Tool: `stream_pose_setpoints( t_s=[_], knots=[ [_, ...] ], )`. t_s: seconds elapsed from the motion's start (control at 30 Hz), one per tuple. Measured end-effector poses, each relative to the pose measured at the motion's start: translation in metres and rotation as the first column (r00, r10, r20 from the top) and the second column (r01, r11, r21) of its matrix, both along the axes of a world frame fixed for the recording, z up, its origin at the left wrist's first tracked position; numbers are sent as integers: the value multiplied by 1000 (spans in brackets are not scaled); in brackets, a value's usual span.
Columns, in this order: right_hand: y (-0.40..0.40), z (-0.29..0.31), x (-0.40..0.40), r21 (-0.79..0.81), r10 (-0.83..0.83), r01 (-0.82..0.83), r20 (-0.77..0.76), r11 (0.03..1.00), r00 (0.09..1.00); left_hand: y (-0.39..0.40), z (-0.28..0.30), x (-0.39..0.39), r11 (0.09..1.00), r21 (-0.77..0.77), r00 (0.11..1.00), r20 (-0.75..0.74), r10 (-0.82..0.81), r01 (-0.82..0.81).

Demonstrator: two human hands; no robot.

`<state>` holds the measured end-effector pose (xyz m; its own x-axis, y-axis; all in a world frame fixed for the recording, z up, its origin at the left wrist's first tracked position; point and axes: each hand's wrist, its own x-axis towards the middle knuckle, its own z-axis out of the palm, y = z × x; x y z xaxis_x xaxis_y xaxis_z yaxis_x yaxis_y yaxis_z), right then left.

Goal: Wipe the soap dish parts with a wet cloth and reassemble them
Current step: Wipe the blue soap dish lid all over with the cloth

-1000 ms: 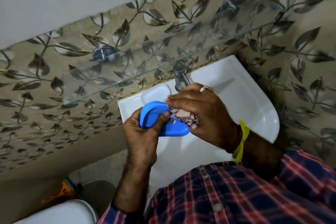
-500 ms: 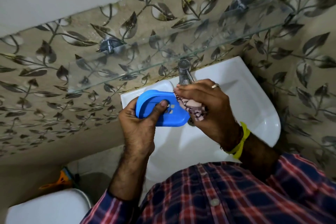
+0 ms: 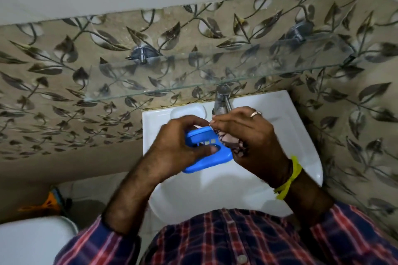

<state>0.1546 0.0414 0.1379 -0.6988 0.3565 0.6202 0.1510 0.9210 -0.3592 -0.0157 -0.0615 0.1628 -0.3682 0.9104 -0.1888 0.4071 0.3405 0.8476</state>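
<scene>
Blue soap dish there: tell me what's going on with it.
A person stands at the white ceramic sink cleaning a blue plastic soap dish. The left hand grips the dish above the basin, thumb pressed into its slotted top. The right hand holds a bunched patterned cloth against the dish's end, just below the metal tap. Whether the dish's parts are together or apart cannot be told.

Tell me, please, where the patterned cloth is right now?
In the head view, the patterned cloth is bunched in the right hand, pressed against the right end of the blue soap dish that the left hand holds over the white sink.
</scene>
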Motion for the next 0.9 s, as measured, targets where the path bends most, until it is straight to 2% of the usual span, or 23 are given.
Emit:
stream_pose_setpoints(
  t_s=[0.03, 0.1, 0.17, 0.23, 0.3, 0.33, 0.47, 0.63, 0.8, 0.9],
  knots=[
    [0, 2, -3, 18, 10, -10, 18, 1000, 1000, 3, 0, 4, 998, -57, 993, -111, -32, 26],
    [3, 5, -6, 55, 22, -23, 22, 998, 1000, 5, -6, 13, 998, -48, 984, -172, 41, -49],
    [5, 7, -6, 26, 44, -43, -24, 999, 999, 4, -13, 14, 992, 23, 989, -82, 126, -124],
    [6, 6, -1, -92, 42, -51, -97, 994, 994, 1, -18, 12, 981, 49, 982, 18, 189, -189],
    [1, 2, 2, -221, -7, -24, -137, 975, 990, -1, -19, 12, 977, 38, 978, 21, 208, -209],
    [-3, 0, 1, -238, -24, -8, -132, 971, 991, -2, -21, 13, 979, 29, 979, -9, 203, -203],
    [-6, 6, -9, -121, 39, -48, -78, 991, 996, -4, -24, 13, 981, 61, 980, -59, 190, -186],
    [-7, -4, 1, -308, -48, -13, -190, 951, 981, -6, -23, 8, 971, 104, 975, -25, 219, -215],
    [-9, 1, -7, -256, -40, -9, -183, 967, 982, -6, -24, 11, 972, 111, 977, -6, 211, -209],
    [-10, -3, -5, -374, -115, 9, -261, 927, 958, -4, -15, 7, 945, 176, 960, 97, 262, -276]
  ],
)
